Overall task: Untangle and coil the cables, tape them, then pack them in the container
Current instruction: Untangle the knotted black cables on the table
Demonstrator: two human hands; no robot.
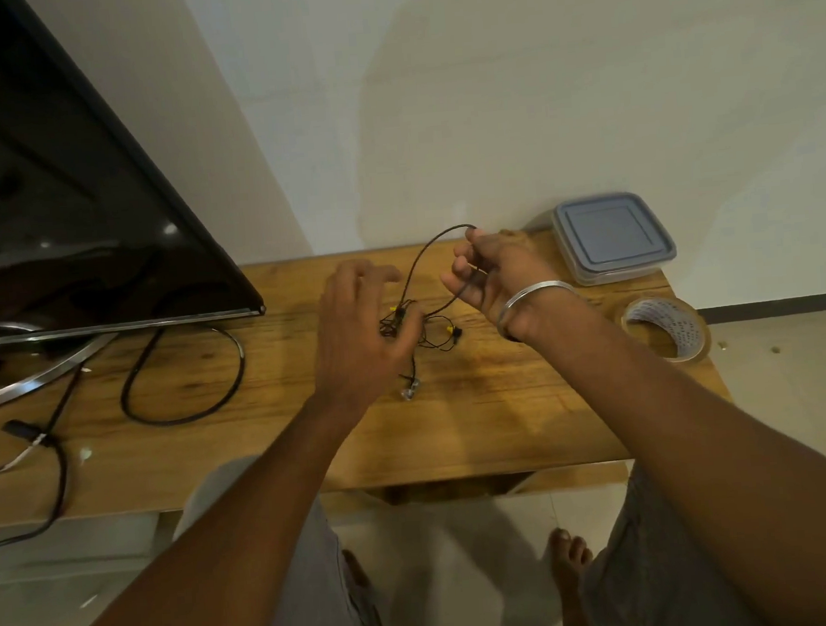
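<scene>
A tangle of thin black cables [432, 331] with small yellow plugs lies in the middle of the wooden table [481, 405]. My right hand [491, 278] is raised above it, palm up, pinching a loop of one black cable that arcs up from the tangle. My left hand [358, 331] hovers over the left side of the tangle with fingers spread; it hides part of the cables. A clear connector end [409, 392] lies just below the tangle. The container [613, 235], clear with a grey-blue lid on, stands at the table's back right corner. A roll of clear tape [666, 327] lies at the right edge.
A large black TV [66, 200] on a curved metal stand [39, 373] fills the table's left part. Its thick black power cord [181, 378] loops across the wood to the left of my hands. The wall runs right behind the table. My bare feet are on the tiled floor below.
</scene>
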